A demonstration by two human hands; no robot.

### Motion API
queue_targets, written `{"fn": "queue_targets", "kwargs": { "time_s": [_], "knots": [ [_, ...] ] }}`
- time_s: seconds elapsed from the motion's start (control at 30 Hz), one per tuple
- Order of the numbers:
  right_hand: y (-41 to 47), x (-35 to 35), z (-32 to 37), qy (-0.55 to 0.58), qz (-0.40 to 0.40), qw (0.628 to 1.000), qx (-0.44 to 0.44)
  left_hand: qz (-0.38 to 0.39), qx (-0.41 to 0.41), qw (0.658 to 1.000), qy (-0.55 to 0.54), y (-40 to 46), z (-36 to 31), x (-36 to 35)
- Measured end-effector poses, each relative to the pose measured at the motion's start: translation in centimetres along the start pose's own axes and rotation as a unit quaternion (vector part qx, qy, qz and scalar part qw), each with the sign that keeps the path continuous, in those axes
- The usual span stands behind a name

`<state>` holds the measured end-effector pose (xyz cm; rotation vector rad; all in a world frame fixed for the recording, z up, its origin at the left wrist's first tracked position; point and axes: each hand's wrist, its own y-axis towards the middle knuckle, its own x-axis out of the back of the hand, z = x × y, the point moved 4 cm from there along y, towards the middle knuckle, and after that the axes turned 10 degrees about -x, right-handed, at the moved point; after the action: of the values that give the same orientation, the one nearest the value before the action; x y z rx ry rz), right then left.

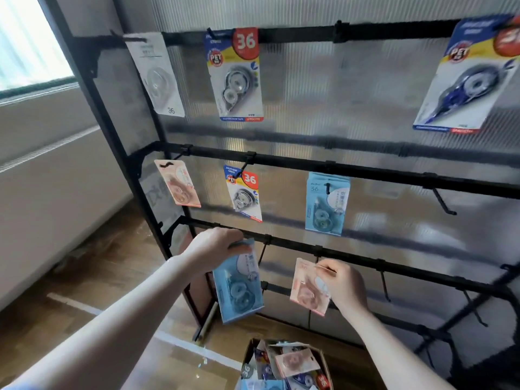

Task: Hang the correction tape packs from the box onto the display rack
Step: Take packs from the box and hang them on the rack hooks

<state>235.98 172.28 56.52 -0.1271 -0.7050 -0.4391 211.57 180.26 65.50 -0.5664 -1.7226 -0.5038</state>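
Note:
My left hand grips the top of a light blue correction tape pack up against the third bar of the black display rack. My right hand pinches a pink pack by its upper right corner, just under the same bar near a hook. On the rack's hooks hang a white pack, blue-and-yellow "36" packs, a pink pack and a light blue pack. Below me the cardboard box holds several more packs.
Several bare hooks stick out of the middle and lower bars on the right. A translucent ribbed panel backs the rack. A window and a white wall lie to the left, over a wooden floor with a white line.

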Motion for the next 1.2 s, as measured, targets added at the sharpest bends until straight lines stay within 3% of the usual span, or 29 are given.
{"fn": "queue_targets", "kwargs": {
  "time_s": [0.3,0.67,0.97,1.2],
  "knots": [
    [0.8,5.2,-2.4,-0.008,-0.015,0.999,-0.048,-0.021,-0.037,0.998,0.036,4.1,-5.4,1.8],
    [2.4,9.4,-1.0,-0.029,-0.092,0.994,-0.05,0.147,-0.13,0.979,0.049,7.6,-7.9,3.2],
    [3.2,10.5,-2.0,-0.044,-0.096,0.994,-0.042,0.093,-0.163,0.982,-0.022,9.9,-9.9,5.8],
    [5.1,13.2,-3.5,-0.035,-0.072,0.997,-0.014,-0.052,-0.16,0.981,-0.1,12.7,-13.3,7.1]
  ]
}}
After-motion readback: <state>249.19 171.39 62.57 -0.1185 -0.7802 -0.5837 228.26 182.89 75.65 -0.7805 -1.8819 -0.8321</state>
